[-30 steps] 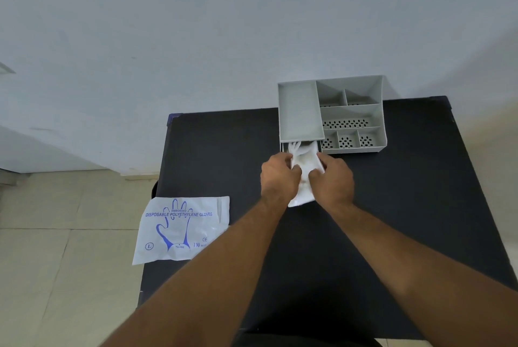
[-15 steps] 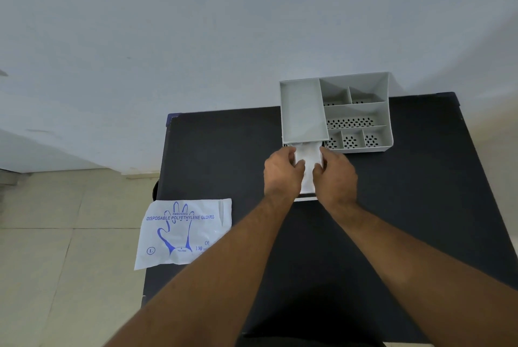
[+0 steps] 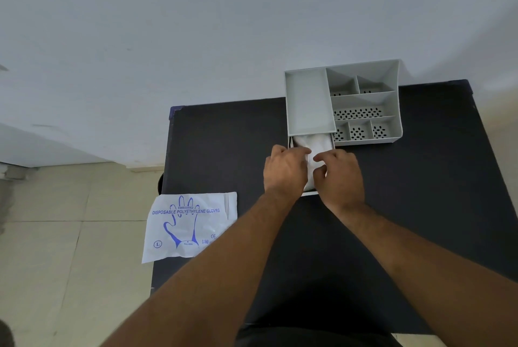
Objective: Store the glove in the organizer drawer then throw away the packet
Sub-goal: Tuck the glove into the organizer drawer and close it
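A grey organizer (image 3: 364, 100) stands at the far side of the black table (image 3: 224, 150), its white drawer (image 3: 308, 193) pulled out toward me from the left section. The thin white glove (image 3: 311, 142) lies crumpled inside the drawer. My left hand (image 3: 284, 173) and my right hand (image 3: 340, 175) rest over the drawer side by side, fingertips pressing on the glove. The white packet (image 3: 190, 226), printed with a blue hand and "disposable polyethylene gloves", lies flat at the table's left edge, partly overhanging it, left of my left forearm.
A pale wall rises right behind the table. Beige tiled floor (image 3: 56, 234) lies to the left. The organizer's right compartments have perforated bottoms and hold nothing visible.
The glove, which stood bunched up between my hands over the drawer, now lies down inside it. Both hands have shifted slightly, still over the drawer.
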`<state>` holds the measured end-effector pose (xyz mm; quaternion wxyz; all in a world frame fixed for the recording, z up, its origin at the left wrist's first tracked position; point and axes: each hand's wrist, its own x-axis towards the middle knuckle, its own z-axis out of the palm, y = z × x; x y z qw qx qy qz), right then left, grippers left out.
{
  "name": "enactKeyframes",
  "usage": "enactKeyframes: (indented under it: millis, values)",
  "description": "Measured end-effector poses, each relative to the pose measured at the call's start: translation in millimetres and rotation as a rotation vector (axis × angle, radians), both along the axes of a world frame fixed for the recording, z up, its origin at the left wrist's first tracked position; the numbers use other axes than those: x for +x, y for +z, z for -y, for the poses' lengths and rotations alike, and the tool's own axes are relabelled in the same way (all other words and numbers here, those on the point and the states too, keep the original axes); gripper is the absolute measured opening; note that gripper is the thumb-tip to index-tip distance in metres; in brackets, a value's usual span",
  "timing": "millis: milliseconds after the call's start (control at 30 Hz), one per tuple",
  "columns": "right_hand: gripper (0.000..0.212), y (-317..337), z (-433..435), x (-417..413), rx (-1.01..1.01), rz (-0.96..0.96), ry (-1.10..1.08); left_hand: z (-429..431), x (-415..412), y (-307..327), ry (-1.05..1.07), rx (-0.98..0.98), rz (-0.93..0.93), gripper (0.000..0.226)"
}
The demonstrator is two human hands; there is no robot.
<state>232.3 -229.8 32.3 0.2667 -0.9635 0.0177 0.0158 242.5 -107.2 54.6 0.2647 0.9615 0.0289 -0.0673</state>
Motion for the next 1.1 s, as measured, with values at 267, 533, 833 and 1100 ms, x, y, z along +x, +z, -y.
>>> enactKeyframes:
  millis: [267, 533, 833, 1100]
  values:
    - [0.03, 1, 3, -1, -0.262, -0.037, 0.144, -2, -6, -13, -0.064, 0.149, 0.05, 0.031]
    - [0.037, 5, 0, 4, -0.236, -0.016, 0.179, -3, -6, -13, -0.132, 0.172, -0.167, 0.039]
    - [0.046, 6, -7, 31, -0.131, -0.125, 0.442, -18, -1, -12, 0.178, -0.219, -0.082, 0.024]
    - [0.053, 4, -16, 40, -0.235, -0.197, 0.488, -28, 11, -26, 0.408, -0.654, -0.429, 0.041]
